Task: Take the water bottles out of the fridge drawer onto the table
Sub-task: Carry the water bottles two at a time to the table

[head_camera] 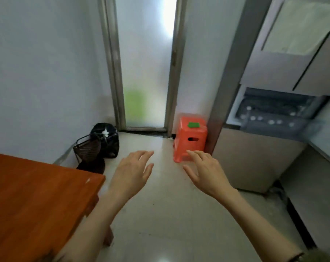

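The fridge (285, 69) stands at the right with its drawer (274, 118) pulled out. Several water bottles lie in the drawer, their white caps (272, 121) showing, blurred. The orange-brown wooden table (33, 201) fills the lower left. My left hand (132, 174) and my right hand (207, 171) are stretched forward over the floor, palms down, fingers apart, holding nothing. My right hand is left of and below the drawer, well apart from it.
An orange plastic stool (190, 138) with a green item (193, 125) on top stands against the fridge's left side. A black bag (105, 137) and a dark wire basket (88, 148) sit by the left wall. A frosted glass door (145, 72) is straight ahead.
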The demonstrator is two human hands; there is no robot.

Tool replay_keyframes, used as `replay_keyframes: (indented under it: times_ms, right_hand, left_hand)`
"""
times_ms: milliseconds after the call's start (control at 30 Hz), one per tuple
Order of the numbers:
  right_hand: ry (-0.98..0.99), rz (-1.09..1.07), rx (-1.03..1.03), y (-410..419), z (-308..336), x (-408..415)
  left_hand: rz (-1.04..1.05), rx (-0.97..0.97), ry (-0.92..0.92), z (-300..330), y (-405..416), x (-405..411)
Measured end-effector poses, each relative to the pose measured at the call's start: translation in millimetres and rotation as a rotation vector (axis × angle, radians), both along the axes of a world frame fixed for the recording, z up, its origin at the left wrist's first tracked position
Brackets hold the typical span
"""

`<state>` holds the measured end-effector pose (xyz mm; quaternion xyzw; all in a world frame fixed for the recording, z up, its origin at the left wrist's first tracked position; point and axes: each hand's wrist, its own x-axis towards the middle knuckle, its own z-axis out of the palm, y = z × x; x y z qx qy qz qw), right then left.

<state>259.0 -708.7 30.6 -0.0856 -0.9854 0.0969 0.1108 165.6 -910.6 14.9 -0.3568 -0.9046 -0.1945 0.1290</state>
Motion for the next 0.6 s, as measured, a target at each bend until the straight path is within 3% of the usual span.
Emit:
replay_keyframes:
  times_ms: [267, 600]
  right_hand:
    - [0.012, -0.284, -0.016, 177.3, -11.9, 46.4]
    - [-0.052, -0.457, 0.006, 407.1, -8.9, -13.3]
  left_hand:
    - [-0.28, -0.049, 0.069, -4.1, 203.1, -6.7]
    - [-0.435, -0.035, 0.01, -7.3, 459.2, -98.8]
